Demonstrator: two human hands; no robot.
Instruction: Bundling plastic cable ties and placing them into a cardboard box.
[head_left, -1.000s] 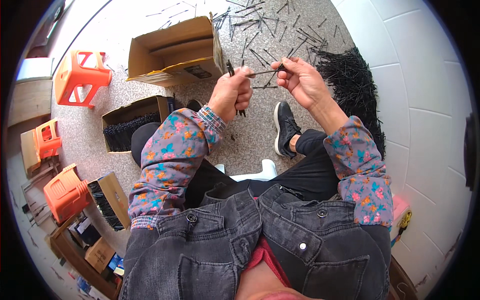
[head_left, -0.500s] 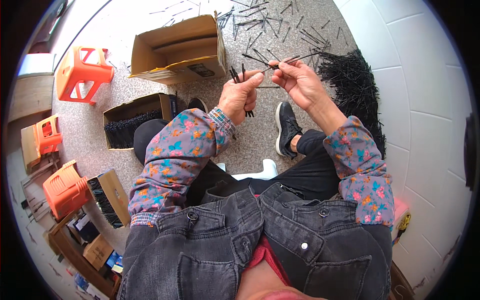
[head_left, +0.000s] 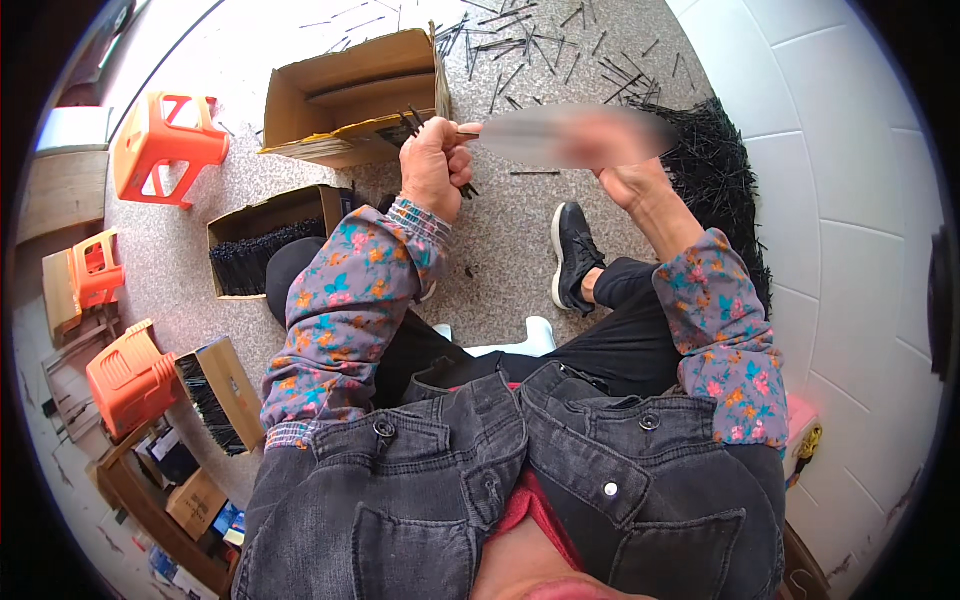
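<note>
My left hand [head_left: 437,172] is closed round a small bundle of thin black sticks [head_left: 410,123], whose ends stick out above and below the fist. It is just in front of a large open cardboard box. Out to the right, my right hand [head_left: 636,182] is raised near a heap of similar black sticks [head_left: 712,175]. A grey blurred patch covers its fingers and the space between the two hands, so what it holds there is hidden. A single loose stick [head_left: 535,173] lies on the floor below that patch.
The large cardboard box [head_left: 345,147] stands ahead on the left. Nearer, a smaller box [head_left: 213,240] is packed with black sticks, and another box [head_left: 228,380] holds more. Orange stools [head_left: 150,150] line the left. Sticks lie scattered ahead; a white wall [head_left: 850,230] rises at right.
My left hand has moved left and a little up with its sticks, away from my right hand. The right hand has shifted slightly right, and its fingers are now blurred out.
</note>
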